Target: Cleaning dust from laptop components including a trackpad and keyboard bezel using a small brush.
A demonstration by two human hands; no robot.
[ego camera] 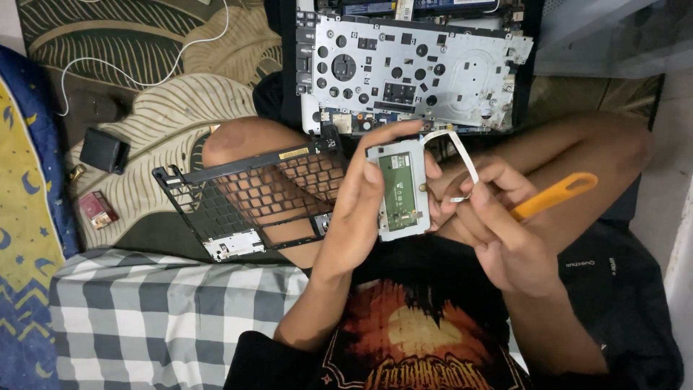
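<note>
Left hand (357, 206) grips the thin, rigid touchpad module (399, 191) by its edges; right hand (505, 231), just beside, pinches its flimsy white ribbon cable (462, 155) and holds an orange pry tool (552, 196); likely light, fragile.

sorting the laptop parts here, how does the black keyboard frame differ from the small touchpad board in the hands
The keyboard frame is black, large and an open grid of key holes; the touchpad board is small, solid, grey with a green centre. The frame rests across the knee, while the left hand holds the board upright. Both are loose laptop parts.
</note>
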